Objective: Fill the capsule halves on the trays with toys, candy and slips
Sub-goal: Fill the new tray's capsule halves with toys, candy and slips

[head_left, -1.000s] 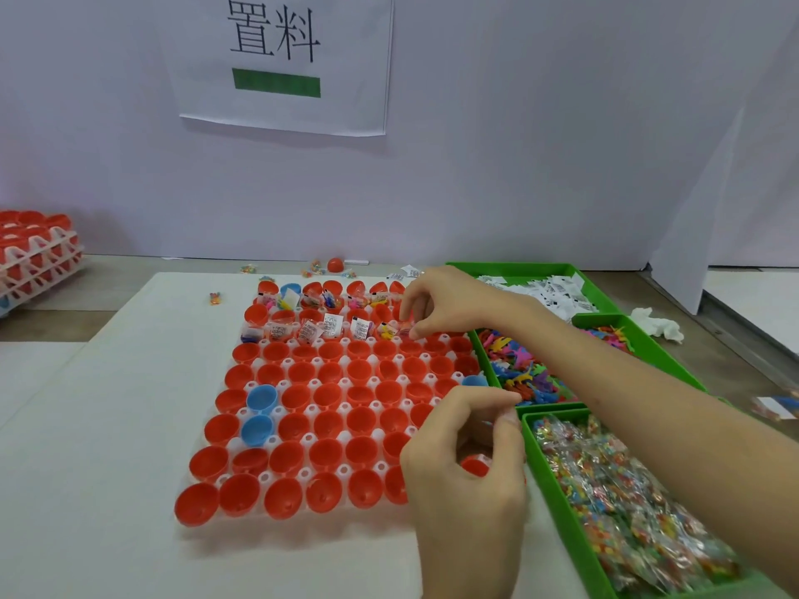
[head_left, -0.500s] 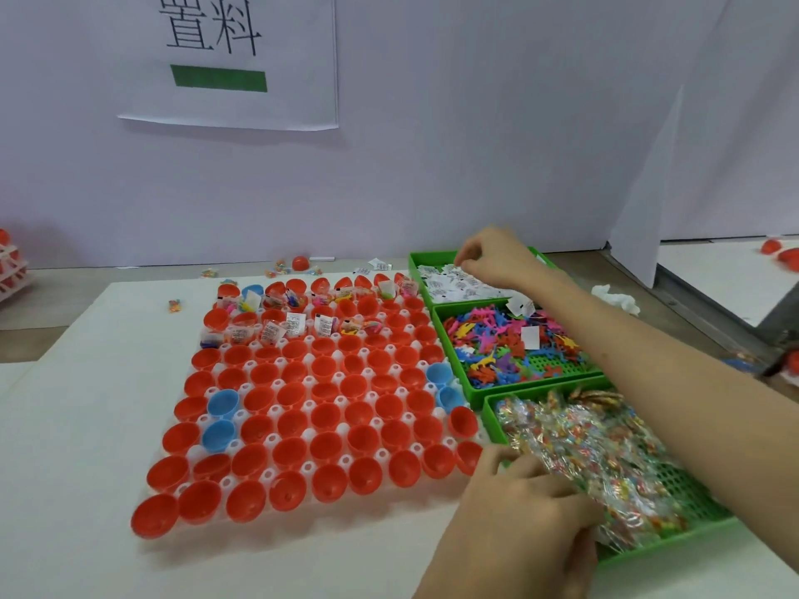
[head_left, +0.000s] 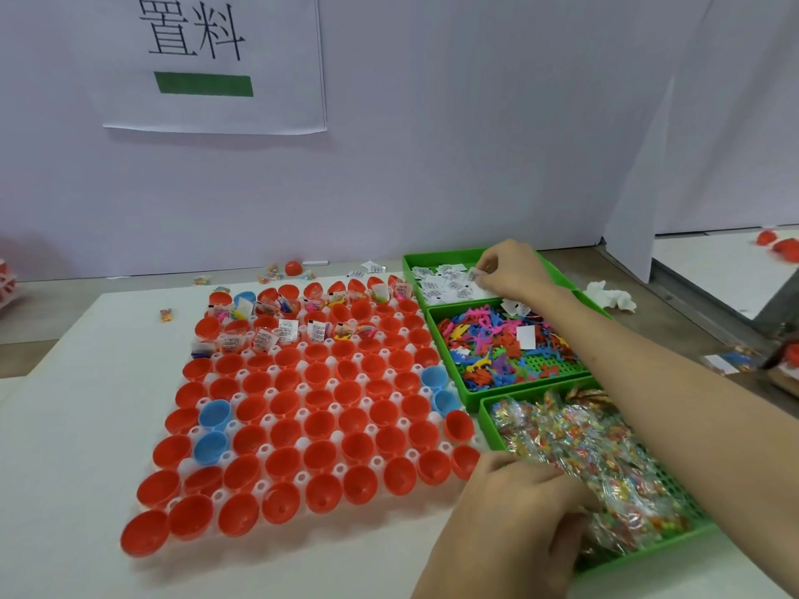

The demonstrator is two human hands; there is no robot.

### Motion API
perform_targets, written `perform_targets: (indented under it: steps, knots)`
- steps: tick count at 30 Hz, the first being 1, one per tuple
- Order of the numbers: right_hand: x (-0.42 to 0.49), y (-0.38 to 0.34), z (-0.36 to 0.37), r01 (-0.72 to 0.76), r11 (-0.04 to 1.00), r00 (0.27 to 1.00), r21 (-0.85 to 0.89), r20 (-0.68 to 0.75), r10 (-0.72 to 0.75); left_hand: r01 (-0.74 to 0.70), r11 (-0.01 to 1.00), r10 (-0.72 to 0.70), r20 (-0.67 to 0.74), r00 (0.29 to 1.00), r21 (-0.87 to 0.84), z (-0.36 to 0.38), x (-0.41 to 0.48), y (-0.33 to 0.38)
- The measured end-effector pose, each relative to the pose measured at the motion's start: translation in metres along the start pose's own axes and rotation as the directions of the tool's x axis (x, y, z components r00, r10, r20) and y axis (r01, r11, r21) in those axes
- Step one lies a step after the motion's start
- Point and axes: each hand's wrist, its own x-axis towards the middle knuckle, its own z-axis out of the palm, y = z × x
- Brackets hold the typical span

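White slip (head_left: pixel 474 274) pinched in R hand (head_left: pixel 514 270); L hand (head_left: pixel 519 525) on candy (head_left: pixel 596 447), grip unclear.

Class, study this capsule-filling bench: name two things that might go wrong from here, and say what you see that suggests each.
The right hand pinches slips from a loose heap; it might lift several, and strays already lie in the toy bin. The left hand grips candy packets beside tilted red capsule halves; withdrawing might knock them.
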Motion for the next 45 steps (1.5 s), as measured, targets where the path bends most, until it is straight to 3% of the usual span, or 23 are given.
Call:
perform_targets:
  steps: [13,17,20,23,25,28,33,37,40,43,45]
  knots:
    - [-0.02,0.004,-0.02,-0.027,0.985,0.995,0.171,-0.093,0.043,-0.014,0.998,0.005,-0.139,0.99,-0.061,-0.005,-0.001,0.002]
    - [-0.062,-0.016,-0.042,0.103,0.925,0.955,0.367,-0.298,0.012,-0.026,0.999,0.031,-0.32,0.947,0.021,-0.009,-0.001,0.002]
    - [-0.105,-0.036,-0.058,0.205,0.816,0.942,0.541,-0.337,-0.013,0.017,0.999,-0.036,-0.475,0.879,-0.043,-0.017,0.001,0.004]
    - [-0.139,-0.043,-0.065,0.217,0.716,0.956,0.664,-0.293,-0.018,0.095,0.947,-0.256,-0.541,0.801,-0.307,-0.027,0.001,0.004]
    - [-0.153,-0.041,-0.064,0.18,0.673,0.974,0.718,-0.224,-0.021,0.16,0.868,-0.412,-0.502,0.76,-0.469,-0.032,0.002,0.002]
    - [-0.166,-0.035,-0.061,0.138,0.643,0.989,0.754,-0.137,-0.052,0.201,0.801,-0.506,-0.457,0.731,-0.564,-0.04,0.007,0.001]
    - [-0.169,-0.03,-0.065,0.196,0.564,0.98,0.802,-0.178,-0.087,0.167,0.677,-0.561,-0.355,0.748,-0.717,-0.047,0.019,-0.004]
    - [-0.172,-0.028,-0.068,0.172,0.463,0.981,0.87,-0.11,-0.158,0.198,0.558,-0.58,-0.208,0.787,-0.806,-0.053,0.03,-0.014]
    - [-0.171,-0.03,-0.069,0.164,0.466,0.978,0.87,-0.083,-0.19,0.233,0.469,-0.578,-0.096,0.811,-0.852,-0.054,0.032,-0.024]
    - [-0.172,-0.032,-0.068,0.16,0.448,0.974,0.88,-0.069,-0.214,0.203,0.361,-0.605,-0.063,0.794,-0.91,-0.055,0.03,-0.028]
    - [-0.174,-0.034,-0.069,0.153,0.416,0.969,0.896,-0.053,-0.242,0.165,0.347,-0.607,-0.087,0.79,-0.923,-0.054,0.027,-0.029]
